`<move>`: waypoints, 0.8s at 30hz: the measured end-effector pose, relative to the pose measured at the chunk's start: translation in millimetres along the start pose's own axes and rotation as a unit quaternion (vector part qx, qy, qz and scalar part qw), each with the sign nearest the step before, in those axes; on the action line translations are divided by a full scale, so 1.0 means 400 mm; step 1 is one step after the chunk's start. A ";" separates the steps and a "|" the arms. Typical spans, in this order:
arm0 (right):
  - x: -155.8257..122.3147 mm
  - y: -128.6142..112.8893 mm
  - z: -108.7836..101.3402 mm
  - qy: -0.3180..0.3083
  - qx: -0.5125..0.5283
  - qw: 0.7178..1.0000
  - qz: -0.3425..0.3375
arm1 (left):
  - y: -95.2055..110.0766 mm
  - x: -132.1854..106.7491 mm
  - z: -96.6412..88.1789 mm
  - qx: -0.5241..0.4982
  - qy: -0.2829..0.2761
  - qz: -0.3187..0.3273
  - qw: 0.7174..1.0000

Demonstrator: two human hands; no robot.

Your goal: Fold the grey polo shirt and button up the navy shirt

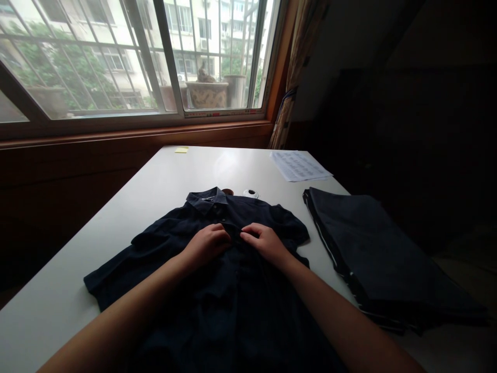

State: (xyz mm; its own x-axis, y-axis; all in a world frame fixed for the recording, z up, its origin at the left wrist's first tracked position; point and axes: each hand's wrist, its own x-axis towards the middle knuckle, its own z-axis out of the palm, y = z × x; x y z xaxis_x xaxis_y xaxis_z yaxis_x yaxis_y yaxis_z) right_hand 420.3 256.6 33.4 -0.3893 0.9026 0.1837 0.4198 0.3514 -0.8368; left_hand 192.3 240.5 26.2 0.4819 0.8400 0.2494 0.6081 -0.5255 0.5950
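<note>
A dark navy collared shirt [163, 243] lies face up on the white table, its collar toward the window. Small buttons show on the front placket below the collar. On the upper chest, my left hand [207, 242] has its fingers curled closed on the shirt's front. Just to the right, my right hand [264, 241] pinches the fabric between thumb and fingertips. A short gap separates the two hands, with a fold of placket between them. The fingertips of the left hand are partly hidden.
Dark folded cloth [368, 243] is stacked along the right side of the white table [140, 197]. Beyond the collar sit a white roll [251, 194] and a brown round item [228, 192]. Printed sheets [298, 166] and yellow sticky notes [181, 149] lie at the far edge.
</note>
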 end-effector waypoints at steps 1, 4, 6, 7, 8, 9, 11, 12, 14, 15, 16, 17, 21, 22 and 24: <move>-0.002 -0.002 0.000 0.010 0.004 1.000 -0.003 | 0.002 0.001 -0.001 -0.002 0.002 -0.002 1.000; -0.011 -0.012 0.005 0.041 -0.005 0.999 -0.027 | 0.007 0.003 -0.005 -0.026 0.005 -0.019 0.999; -0.017 -0.022 0.011 0.050 -0.035 0.997 -0.049 | 0.010 0.004 -0.009 -0.053 0.005 -0.031 0.998; -0.021 -0.027 0.015 0.050 -0.056 0.995 -0.062 | 0.011 0.004 -0.012 -0.068 0.006 -0.037 0.997; -0.023 -0.032 0.019 0.047 -0.079 0.993 -0.075 | 0.011 0.005 -0.014 -0.083 0.008 -0.042 0.996; -0.026 -0.035 0.023 0.043 -0.103 0.990 -0.087 | 0.011 0.005 -0.017 -0.096 0.010 -0.047 0.994; -0.028 -0.037 0.030 0.032 -0.141 0.984 -0.102 | 0.009 0.007 -0.023 -0.118 0.014 -0.062 0.991; -0.028 -0.036 0.033 0.026 -0.150 0.983 -0.101 | 0.009 0.008 -0.026 -0.128 0.016 -0.073 0.989; -0.025 -0.033 0.036 0.018 -0.140 0.987 -0.081 | 0.009 0.009 -0.032 -0.148 0.020 -0.102 0.984; -0.023 -0.032 0.036 0.017 -0.125 0.990 -0.067 | 0.010 0.010 -0.035 -0.157 0.020 -0.119 0.980; -0.021 -0.032 0.035 0.017 -0.105 0.993 -0.054 | 0.011 0.011 -0.039 -0.164 0.017 -0.137 0.977; -0.020 -0.033 0.033 0.021 -0.084 0.995 -0.044 | 0.013 0.012 -0.042 -0.169 0.012 -0.152 0.974; -0.021 -0.051 0.027 0.053 -0.018 0.998 -0.028 | 0.022 0.013 -0.056 -0.173 -0.012 -0.193 0.966; -0.023 -0.058 0.028 0.064 -0.009 0.997 -0.030 | 0.025 0.013 -0.057 -0.174 -0.015 -0.201 0.964; -0.028 -0.069 0.032 0.075 -0.001 0.996 -0.040 | 0.029 0.012 -0.058 -0.182 -0.016 -0.211 0.960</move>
State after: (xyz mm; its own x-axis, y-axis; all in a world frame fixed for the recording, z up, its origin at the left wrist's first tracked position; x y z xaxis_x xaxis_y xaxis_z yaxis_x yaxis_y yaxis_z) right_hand 402.5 233.6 48.0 -0.2947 0.8984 0.3257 0.3943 0.4248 -0.8149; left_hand 187.2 241.7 52.0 0.2629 0.9603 -0.0932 0.4962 -0.0517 0.8667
